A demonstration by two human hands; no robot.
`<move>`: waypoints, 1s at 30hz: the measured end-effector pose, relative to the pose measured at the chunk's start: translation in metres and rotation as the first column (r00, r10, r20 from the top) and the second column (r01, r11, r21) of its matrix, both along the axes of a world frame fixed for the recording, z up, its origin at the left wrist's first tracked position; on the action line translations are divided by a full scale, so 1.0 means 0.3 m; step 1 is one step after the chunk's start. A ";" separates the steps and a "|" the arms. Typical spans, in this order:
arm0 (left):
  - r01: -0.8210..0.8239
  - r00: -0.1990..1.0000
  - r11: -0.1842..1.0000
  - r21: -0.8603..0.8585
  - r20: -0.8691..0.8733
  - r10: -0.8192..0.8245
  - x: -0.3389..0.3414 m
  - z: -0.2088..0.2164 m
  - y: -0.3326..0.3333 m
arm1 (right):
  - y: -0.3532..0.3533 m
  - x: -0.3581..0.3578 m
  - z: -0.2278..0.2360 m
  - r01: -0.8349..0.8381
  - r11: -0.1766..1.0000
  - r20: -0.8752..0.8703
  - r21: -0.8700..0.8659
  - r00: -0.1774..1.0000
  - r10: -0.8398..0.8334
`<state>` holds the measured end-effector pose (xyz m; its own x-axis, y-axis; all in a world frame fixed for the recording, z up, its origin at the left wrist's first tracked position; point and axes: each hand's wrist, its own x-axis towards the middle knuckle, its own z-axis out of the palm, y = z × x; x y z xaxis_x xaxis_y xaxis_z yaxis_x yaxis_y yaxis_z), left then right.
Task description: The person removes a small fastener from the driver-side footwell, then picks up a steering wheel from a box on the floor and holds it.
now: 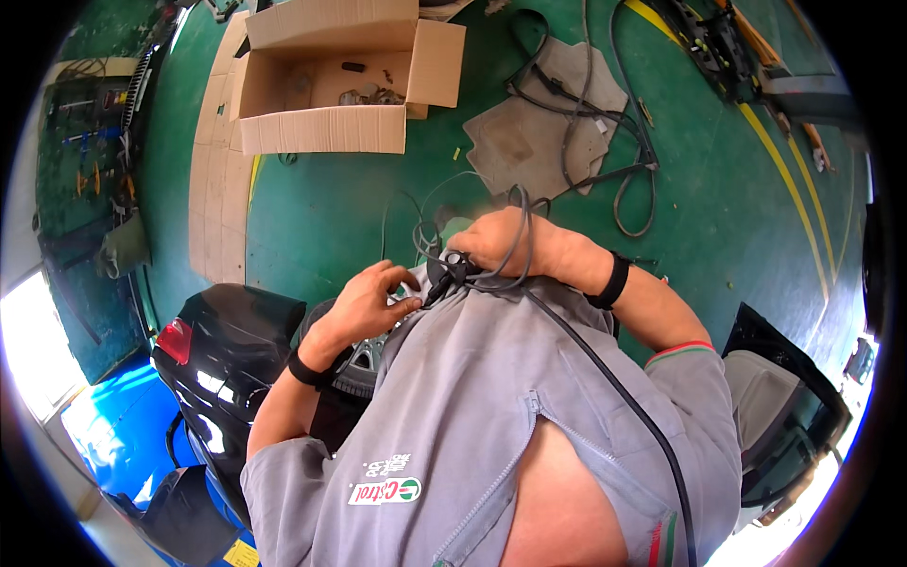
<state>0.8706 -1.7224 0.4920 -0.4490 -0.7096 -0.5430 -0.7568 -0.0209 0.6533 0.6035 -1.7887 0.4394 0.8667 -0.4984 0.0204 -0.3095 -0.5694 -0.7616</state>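
My right hand (501, 240) is closed, fingers bent under and mostly hidden. Loops of thin black cable (527, 248) pass over and around it. Against its fingers sits a small black device with a round top (457, 268), in front of my grey shirt; its exact kind is hard to tell. My left hand (370, 300) is beside the device's lower left end, thumb and fingers bent but apart, with nothing visible between them. A thicker black cord (619, 378) runs from the device down across my shirt.
Ahead on the green floor stands an open cardboard box (326, 129) with small parts inside. Flattened cardboard (219, 180) lies left of it. Black rubber strips (635, 203) curl over a grey mat (510, 142). A glossy black car part (236, 350) is at left, a dark panel (789, 416) at right.
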 end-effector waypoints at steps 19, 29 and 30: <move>-0.345 0.933 0.902 -0.259 0.014 0.361 -0.260 0.014 0.027 | 0.002 0.000 -0.009 -0.024 0.994 0.000 -0.104 1.000 0.024; -0.256 0.960 0.967 -0.008 0.115 0.255 -0.274 0.054 0.019 | -0.010 -0.015 0.019 -0.035 0.986 -0.010 -0.163 0.999 0.034; -0.218 0.966 0.967 -0.128 0.114 0.233 -0.279 0.030 0.025 | -0.010 -0.012 0.019 -0.036 0.982 -0.002 -0.184 0.999 0.036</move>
<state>0.7869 -1.7150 0.5010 -0.2026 -0.8447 -0.4954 -0.8181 -0.1320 0.5598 0.5999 -1.7917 0.4451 0.8838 -0.4547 0.1099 -0.2856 -0.7106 -0.6431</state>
